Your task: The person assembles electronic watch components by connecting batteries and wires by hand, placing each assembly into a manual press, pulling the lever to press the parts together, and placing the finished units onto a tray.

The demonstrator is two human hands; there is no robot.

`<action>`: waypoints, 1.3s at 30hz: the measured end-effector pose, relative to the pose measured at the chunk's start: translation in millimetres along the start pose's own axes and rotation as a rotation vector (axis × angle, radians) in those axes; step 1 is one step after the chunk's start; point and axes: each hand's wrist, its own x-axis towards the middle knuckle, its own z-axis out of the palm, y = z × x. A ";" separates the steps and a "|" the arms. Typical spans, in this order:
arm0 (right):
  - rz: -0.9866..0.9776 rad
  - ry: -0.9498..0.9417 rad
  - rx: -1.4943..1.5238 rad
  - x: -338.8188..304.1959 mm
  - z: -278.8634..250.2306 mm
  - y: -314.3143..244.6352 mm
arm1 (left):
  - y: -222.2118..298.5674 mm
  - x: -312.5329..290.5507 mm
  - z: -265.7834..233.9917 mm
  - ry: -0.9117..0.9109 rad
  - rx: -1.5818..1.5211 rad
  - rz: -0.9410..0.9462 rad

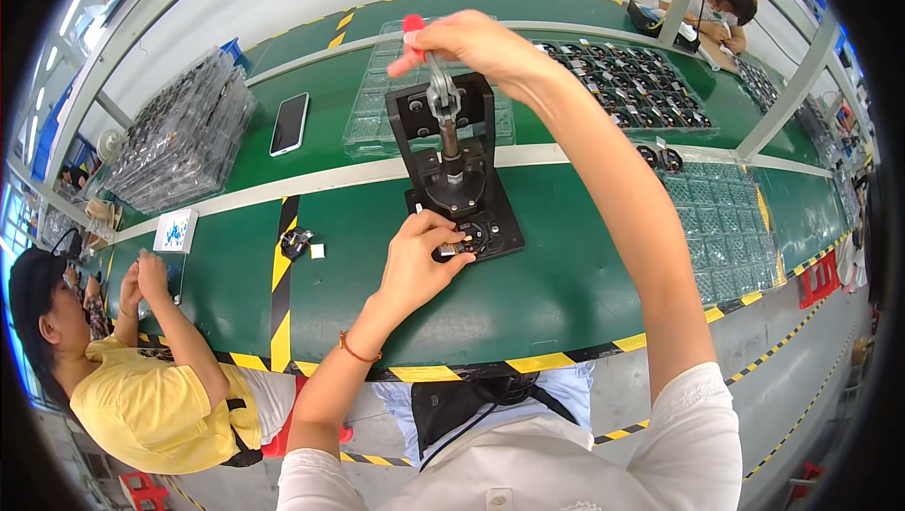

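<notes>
A black toggle press (452, 157) stands on the green bench in front of me, its metal linkage upright. At the top, my right hand (468, 42) is closed around the red handle (413, 24) of its lever. Below, my left hand (424, 255) has its thumb and fingers closed on a small round black part (479, 234) with wires or fittings. That part lies on the press's black base plate (510, 238), under the press head. My fingers cover some of the part.
Left of the press lie a wired black part (295, 243), a small white square (318, 251) and a phone (289, 124). Stacked clear trays (184, 129) stand beyond. Filled trays (622, 87) and a clear tray (726, 228) are rightward. A co-worker (151, 388) sits close on my left.
</notes>
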 end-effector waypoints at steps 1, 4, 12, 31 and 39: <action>-0.174 0.035 0.046 -5.7 5.9 -8.9 | -0.9 -2.5 -1.1 0.034 0.062 0.052; -0.422 0.102 0.140 -37.1 26.6 -15.7 | 5.4 -4.5 -4.6 0.070 0.158 0.090; -0.707 0.354 -0.530 -82.6 65.4 19.0 | 11.0 -11.2 -1.7 0.165 0.460 0.133; -0.665 0.815 -0.407 -151.8 84.0 117.7 | -92.5 -59.5 -110.8 0.313 0.483 -0.362; -0.808 0.334 -0.565 -161.2 97.4 106.5 | 16.4 -17.4 -70.7 -0.077 -0.480 -0.276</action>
